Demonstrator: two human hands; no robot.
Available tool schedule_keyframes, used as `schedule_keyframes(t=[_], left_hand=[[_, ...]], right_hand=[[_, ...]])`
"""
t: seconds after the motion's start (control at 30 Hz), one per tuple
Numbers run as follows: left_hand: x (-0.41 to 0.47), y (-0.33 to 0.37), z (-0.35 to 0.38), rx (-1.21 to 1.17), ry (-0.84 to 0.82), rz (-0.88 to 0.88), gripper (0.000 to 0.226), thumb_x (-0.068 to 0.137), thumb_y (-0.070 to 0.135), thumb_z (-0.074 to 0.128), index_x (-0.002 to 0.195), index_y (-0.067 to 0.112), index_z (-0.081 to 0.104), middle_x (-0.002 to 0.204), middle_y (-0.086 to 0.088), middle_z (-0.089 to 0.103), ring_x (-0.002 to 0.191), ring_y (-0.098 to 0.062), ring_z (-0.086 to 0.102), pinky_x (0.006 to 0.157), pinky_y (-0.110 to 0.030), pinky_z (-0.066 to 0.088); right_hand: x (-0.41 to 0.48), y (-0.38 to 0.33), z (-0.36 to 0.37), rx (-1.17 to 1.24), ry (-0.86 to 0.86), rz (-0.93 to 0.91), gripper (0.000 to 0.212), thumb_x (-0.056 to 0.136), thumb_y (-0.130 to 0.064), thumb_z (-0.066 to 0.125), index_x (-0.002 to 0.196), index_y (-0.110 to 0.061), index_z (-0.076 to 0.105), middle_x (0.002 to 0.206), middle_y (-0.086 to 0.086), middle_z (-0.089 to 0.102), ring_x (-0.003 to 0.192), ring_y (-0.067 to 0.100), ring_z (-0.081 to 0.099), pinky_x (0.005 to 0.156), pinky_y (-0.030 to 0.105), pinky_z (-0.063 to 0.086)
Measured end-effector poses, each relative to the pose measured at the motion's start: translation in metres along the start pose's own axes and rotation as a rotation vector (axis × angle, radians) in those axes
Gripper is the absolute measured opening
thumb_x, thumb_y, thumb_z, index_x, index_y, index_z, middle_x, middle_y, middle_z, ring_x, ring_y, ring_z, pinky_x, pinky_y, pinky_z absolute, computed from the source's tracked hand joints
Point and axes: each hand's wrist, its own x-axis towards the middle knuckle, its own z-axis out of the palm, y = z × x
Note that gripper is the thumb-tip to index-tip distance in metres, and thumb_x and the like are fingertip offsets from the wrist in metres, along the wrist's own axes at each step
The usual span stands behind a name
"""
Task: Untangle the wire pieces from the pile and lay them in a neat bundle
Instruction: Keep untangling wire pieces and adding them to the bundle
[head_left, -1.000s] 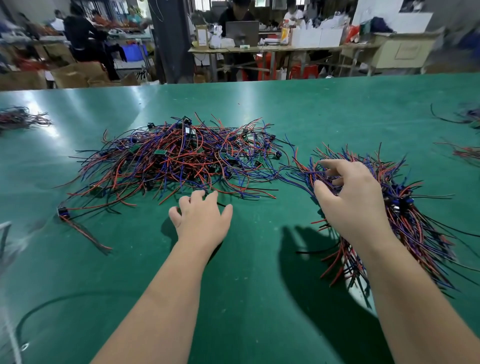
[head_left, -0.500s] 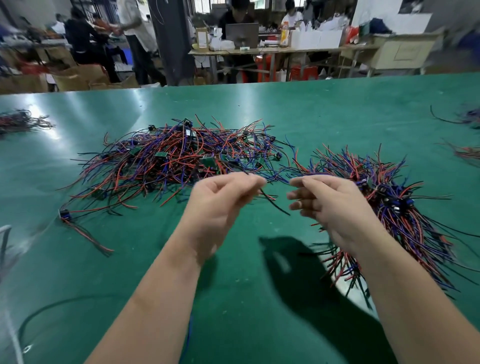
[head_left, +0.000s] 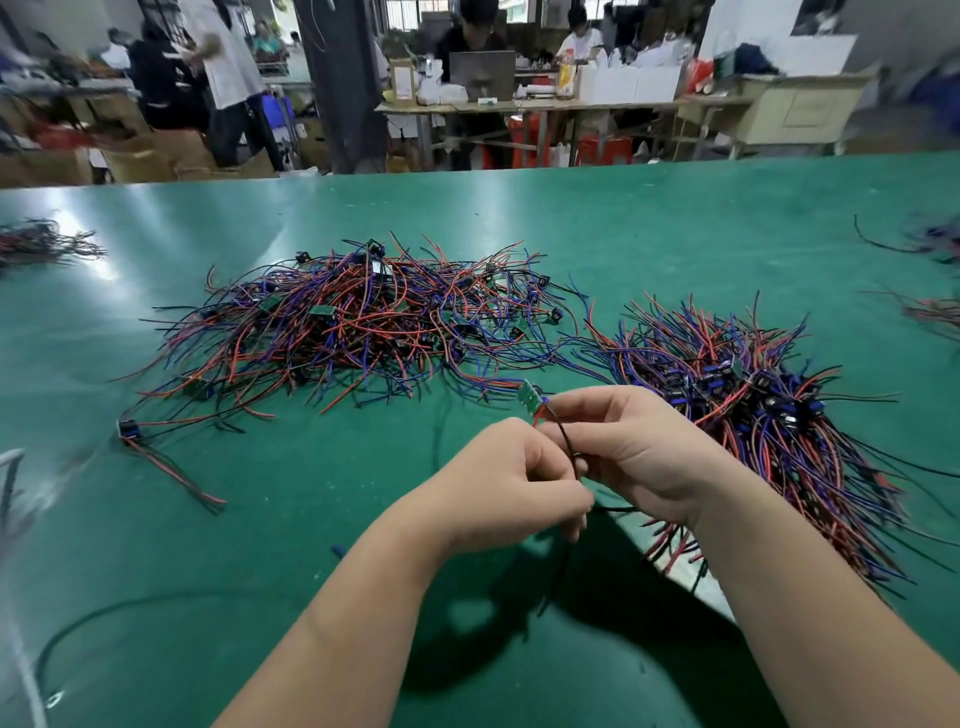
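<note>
Green-board wire (head_left: 529, 396): in air over surface (head_left: 311, 519), between both hands; long axis near upright, board end up.
Left hand (head_left: 511, 483): fingers curled, pinch wire low.
Right hand (head_left: 639, 452): fingers curled, pinch wire just under board.
Bundle (head_left: 769, 415): right of wire, just beside right hand; right hand nearer.
Pile (head_left: 353, 322): beyond, left.

The green desk (head_left: 649, 218) carries a tangled wire pile (head_left: 353, 322) at centre. A combed bundle (head_left: 769, 415) lies right of it. One stray wire piece (head_left: 156, 452) lies left.
</note>
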Motion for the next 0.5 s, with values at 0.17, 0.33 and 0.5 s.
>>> schedule_keyframes(t=[0.17, 0.33, 0.5], left_hand=[[0.001, -0.006, -0.001, 0.020, -0.033, -0.024, 0.022, 0.070, 0.021, 0.057, 0.054, 0.009, 0.068, 0.057, -0.017, 0.064, 0.054, -0.037, 0.054, 0.057, -0.042, 0.048], [0.002, -0.003, -0.022, -0.176, 0.181, -0.149, 0.038, 0.071, 0.036, 0.051, 0.041, 0.012, 0.053, 0.035, 0.001, 0.046, 0.031, -0.011, 0.033, 0.037, -0.014, 0.024], [0.006, -0.010, -0.034, -0.177, 0.552, -0.253, 0.065, 0.065, 0.077, 0.051, 0.038, 0.018, 0.051, 0.048, -0.007, 0.053, 0.039, -0.015, 0.043, 0.042, -0.018, 0.033]], right_hand=[[0.000, 0.003, 0.003, -0.025, 0.020, 0.026, 0.008, 0.082, 0.003, 0.060, 0.084, -0.004, 0.063, 0.063, 0.001, 0.066, 0.053, 0.010, 0.053, 0.049, 0.017, 0.042], [-0.002, -0.002, 0.003, 0.105, 0.042, -0.087, 0.018, 0.086, 0.005, 0.052, 0.078, -0.007, 0.062, 0.060, 0.002, 0.062, 0.046, 0.008, 0.052, 0.046, 0.015, 0.042], [-0.001, -0.001, 0.005, 0.081, 0.022, -0.067, 0.011, 0.080, 0.001, 0.058, 0.080, -0.007, 0.065, 0.063, 0.002, 0.064, 0.049, 0.010, 0.054, 0.046, 0.016, 0.041]])
